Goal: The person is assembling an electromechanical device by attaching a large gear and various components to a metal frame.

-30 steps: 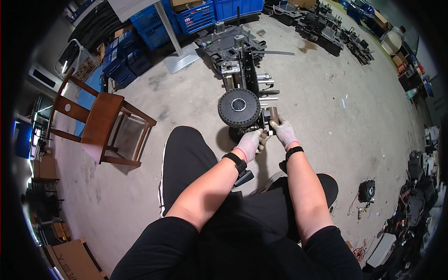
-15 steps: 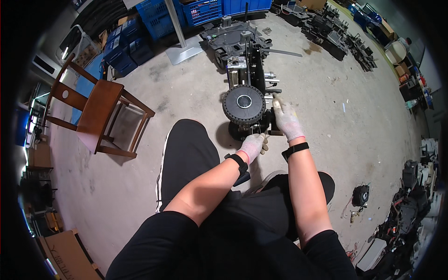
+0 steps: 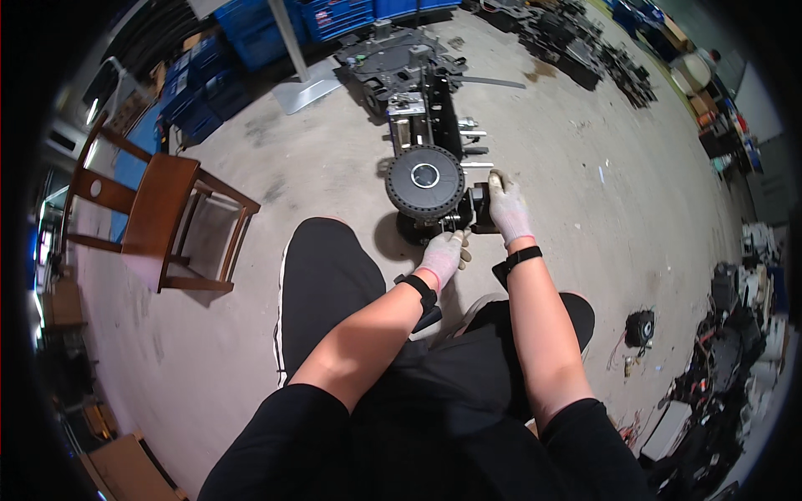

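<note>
A black wheel (image 3: 405, 188) with a notched rim and a silver-ringed hub lies face up on a metal assembly in front of me. Both of my hands wear pale work gloves. At the near end of the assembly, just below the wheel, my left hand (image 3: 444, 253) has its fingers pinched together; what lies between them is too small to make out. To the right of the wheel, my right hand (image 3: 509, 209) is closed around the outer side of a black block-like part (image 3: 482, 209). Several metal rods (image 3: 474, 134) stick out from the assembly's right side, beyond that hand.
A larger dark chassis (image 3: 393, 63) adjoins the assembly's far end. A brown wooden chair (image 3: 163, 209) stands at left. Blue crates (image 3: 334, 18) and a metal post on a flat base (image 3: 307, 90) are behind. Dark machine parts (image 3: 727, 359) pile up at right, near a small black motor-like part (image 3: 641, 328).
The whole view has shifted slightly. The black part by my right hand now sits apart from the rods and shows more clearly; my left hand stays at the assembly's near end.
</note>
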`<state>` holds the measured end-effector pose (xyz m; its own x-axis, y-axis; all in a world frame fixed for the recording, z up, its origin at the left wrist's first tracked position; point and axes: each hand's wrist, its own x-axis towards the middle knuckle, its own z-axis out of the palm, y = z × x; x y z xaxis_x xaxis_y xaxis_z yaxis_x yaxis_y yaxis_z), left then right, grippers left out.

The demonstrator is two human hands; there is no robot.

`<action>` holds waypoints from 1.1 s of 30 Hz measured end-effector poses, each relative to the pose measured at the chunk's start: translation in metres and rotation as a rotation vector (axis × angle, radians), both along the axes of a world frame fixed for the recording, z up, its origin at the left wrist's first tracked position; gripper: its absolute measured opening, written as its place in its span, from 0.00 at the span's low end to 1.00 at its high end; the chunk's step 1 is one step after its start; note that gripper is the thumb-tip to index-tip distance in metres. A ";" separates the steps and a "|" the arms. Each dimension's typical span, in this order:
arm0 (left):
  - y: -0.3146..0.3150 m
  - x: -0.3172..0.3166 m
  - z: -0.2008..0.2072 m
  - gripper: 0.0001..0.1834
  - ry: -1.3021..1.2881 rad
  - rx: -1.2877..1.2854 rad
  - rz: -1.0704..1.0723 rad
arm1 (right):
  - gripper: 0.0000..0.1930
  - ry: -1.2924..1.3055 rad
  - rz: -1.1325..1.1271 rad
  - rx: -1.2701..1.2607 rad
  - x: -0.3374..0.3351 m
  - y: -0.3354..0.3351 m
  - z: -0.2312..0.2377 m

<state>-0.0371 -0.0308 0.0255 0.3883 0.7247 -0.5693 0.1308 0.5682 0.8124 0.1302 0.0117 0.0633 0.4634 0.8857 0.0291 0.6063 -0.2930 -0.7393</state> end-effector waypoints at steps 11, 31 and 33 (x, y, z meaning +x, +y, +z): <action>0.003 0.005 -0.013 0.19 0.019 -0.069 -0.081 | 0.35 0.219 0.055 -0.340 0.023 -0.024 -0.064; 0.023 0.011 0.020 0.11 -0.157 -0.268 0.194 | 0.34 0.255 0.049 -0.226 0.016 -0.029 -0.067; 0.027 0.012 0.018 0.09 -0.196 -0.308 0.220 | 0.34 0.258 0.060 -0.241 0.019 -0.028 -0.068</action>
